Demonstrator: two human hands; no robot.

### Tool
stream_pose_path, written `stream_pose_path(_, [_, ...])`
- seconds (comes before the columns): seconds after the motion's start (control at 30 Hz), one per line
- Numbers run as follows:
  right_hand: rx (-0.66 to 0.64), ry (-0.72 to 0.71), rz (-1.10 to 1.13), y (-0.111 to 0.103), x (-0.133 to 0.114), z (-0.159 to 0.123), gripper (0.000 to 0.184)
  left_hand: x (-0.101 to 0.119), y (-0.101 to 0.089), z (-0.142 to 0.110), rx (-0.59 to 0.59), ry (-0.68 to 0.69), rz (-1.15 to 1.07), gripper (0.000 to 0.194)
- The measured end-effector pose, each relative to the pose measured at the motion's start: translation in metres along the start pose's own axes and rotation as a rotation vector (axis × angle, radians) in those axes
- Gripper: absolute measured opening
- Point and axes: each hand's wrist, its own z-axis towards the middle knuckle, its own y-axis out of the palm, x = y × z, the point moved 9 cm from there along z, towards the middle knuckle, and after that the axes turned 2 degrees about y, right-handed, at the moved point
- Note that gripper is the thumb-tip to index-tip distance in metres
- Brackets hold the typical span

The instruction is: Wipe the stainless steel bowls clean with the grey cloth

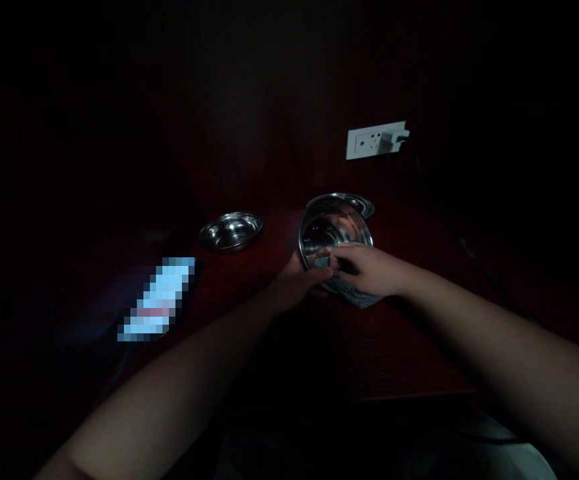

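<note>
A shiny steel bowl (322, 227) is tilted on its side, its opening turned towards me. My left hand (297, 283) grips its lower left rim, thumb on the near edge and the other fingers behind the wall. At the bowl's lower right rim my right hand (369, 267) is closed on a grey-green cloth (362, 295). Part of that cloth lies inside the bowl and a corner hangs below the hand. Behind the bowl, partly covered by it, is another round steel dish (362, 202). A shallow steel bowl (232, 231) stands upright to the left.
A lit screen (162, 300), blurred out, is left of my left forearm. On the back wall a white socket panel (375, 140) holds a plug. The dark red table (369, 353) ends at a front edge, with pale shapes below it. Much of the surroundings is too dark to make out.
</note>
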Motion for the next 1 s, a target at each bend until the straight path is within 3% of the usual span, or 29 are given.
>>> stream_pose_path(0.47, [0.016, -0.006, 0.022, 0.0, 0.001, 0.001, 0.003, 0.001, 0.0, 0.0, -0.005, 0.02, 0.004, 0.071])
stream_pose_path(0.67, [0.104, 0.022, -0.055, -0.005, 0.006, 0.001, 0.006, -0.003, -0.003, 0.001, 0.021, -0.015, -0.003, 0.061])
stream_pose_path(0.83, [0.201, 0.1, -0.097, -0.016, 0.014, 0.001, 0.01, -0.002, 0.0, 0.002, -0.015, 0.0, -0.025, 0.067])
stream_pose_path(1.0, [0.141, 0.049, -0.091, -0.012, 0.009, 0.001, 0.008, -0.005, -0.003, 0.002, 0.012, -0.024, -0.043, 0.055])
